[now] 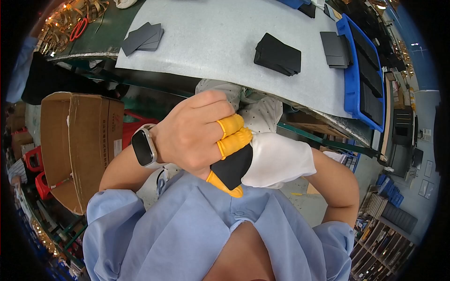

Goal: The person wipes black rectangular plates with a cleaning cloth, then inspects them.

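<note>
My left hand (197, 126) is closed in front of my chest, with yellow finger covers on its thumb and fingers. A thin flat black plate (233, 167) is gripped between the thumb and fingers, partly hidden by them. Up against the plate's right side is my right hand (279, 161), wrapped in white cloth or a loose white glove; which one, I cannot tell. That covering hides the right fingers. A stack of black plates (277, 55) rests on the white-topped table (201, 42) beyond my hands. Several grey plates (143, 37) lie fanned out at the far left.
At the right table edge, a blue tray (349, 100) holds dark plates, with more grey plates (332, 49) beside it. An open cardboard box (91, 136) stands at my left. Red scissors (78, 29) lie on a green surface at the far left.
</note>
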{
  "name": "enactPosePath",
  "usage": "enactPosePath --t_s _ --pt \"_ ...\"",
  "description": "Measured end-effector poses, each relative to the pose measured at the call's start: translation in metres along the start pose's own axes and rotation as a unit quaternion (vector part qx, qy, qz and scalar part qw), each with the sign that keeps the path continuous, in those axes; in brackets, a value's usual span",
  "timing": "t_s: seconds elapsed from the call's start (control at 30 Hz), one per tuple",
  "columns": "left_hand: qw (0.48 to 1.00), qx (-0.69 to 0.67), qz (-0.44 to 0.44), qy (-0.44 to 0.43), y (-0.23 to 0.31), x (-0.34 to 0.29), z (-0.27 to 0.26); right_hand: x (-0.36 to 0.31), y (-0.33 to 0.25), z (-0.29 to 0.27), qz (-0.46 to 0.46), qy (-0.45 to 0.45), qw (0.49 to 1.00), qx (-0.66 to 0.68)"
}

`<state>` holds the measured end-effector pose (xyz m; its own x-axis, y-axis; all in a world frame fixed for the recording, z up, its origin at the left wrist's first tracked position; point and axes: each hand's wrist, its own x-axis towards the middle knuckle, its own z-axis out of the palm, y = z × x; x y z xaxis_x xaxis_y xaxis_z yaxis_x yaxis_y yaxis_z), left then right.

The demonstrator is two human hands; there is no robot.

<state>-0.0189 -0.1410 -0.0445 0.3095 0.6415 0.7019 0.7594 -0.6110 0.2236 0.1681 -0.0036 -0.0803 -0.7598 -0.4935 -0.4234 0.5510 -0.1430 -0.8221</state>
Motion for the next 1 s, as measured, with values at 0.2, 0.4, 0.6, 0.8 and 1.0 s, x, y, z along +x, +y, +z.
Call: enactPosePath --t_s 0.2,0.4,0.6,0.8,1.0 --pt "1.0 -0.002 0.003 -0.011 -0.001 -0.001 -0.001 -0.002 -0.014 0.001 -0.058 -0.071 0.993 -0.08" --pt "1.0 -0.002 -0.006 -0.02 0.0 -0.003 0.003 -0.006 -0.021 0.008 -0.105 0.002 0.935 -0.338" --pt "1.0 0.001 -0.009 0.0 0.003 -0.003 0.006 -0.005 -0.024 0.005 0.014 -0.071 0.738 -0.671" --pt "1.0 -0.016 -0.013 -0.003 0.002 -0.006 0.007 -0.008 -0.029 0.002 0.103 -0.025 0.955 -0.278" --pt "1.0 -0.024 -0.011 -0.011 0.003 -0.008 0.003 -0.016 -0.03 0.008 -0.035 0.151 0.944 -0.291"
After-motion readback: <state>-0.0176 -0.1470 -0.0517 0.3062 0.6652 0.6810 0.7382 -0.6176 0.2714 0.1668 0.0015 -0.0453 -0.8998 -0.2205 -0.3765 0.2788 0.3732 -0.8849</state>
